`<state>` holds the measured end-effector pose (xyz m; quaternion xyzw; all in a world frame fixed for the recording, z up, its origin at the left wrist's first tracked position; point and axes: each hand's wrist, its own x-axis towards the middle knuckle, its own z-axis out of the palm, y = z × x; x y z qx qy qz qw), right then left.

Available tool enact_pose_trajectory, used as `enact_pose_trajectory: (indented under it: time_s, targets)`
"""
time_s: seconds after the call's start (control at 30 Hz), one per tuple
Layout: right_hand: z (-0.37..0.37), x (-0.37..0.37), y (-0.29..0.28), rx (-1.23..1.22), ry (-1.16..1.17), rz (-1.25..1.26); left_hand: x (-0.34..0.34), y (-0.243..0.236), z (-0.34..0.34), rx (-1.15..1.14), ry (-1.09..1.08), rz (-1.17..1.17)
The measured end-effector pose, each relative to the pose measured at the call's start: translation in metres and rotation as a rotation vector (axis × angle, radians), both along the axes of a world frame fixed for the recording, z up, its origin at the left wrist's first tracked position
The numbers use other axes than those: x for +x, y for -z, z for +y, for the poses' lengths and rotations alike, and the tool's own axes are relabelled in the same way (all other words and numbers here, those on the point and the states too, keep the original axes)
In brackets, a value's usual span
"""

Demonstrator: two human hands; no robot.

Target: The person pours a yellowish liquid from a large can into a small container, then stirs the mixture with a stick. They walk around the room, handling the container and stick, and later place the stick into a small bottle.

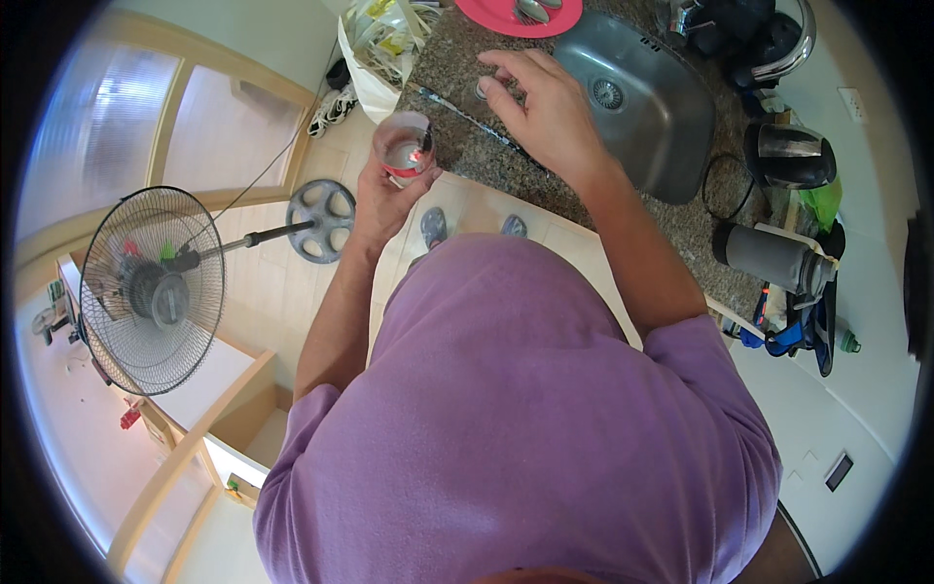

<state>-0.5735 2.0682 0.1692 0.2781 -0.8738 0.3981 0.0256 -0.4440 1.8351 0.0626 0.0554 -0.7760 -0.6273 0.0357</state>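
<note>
My left hand (391,200) is wrapped round a clear cup (397,136) beside the counter's left edge. A dark piece and a bright red spot show at the cup's right side; I cannot make out what they are. Over the stone counter (457,58), my right hand (545,112) hovers with thumb and fingertips apart. By its thumb tip is a small round pale thing (481,91), too small to name. A thin dark-and-white stick, like a brush (475,121), lies slantwise on the counter between my hands, its right end near my right wrist.
A steel sink (671,136) lies right of my right hand. Behind is a pink plate (506,21) with spoons. A kettle (790,156) and a grey bottle (764,255) stand at right. A bag (375,73) of odds and ends and a standing fan (154,292) are at left.
</note>
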Motion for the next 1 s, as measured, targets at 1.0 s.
enact_pose_trajectory:
  time_s: [1.0]
  targets:
    - [-0.003, -0.013, -0.018, -0.311, -0.268, -0.383, -0.026, -0.006, 0.014, -0.143, 0.045, 0.101]
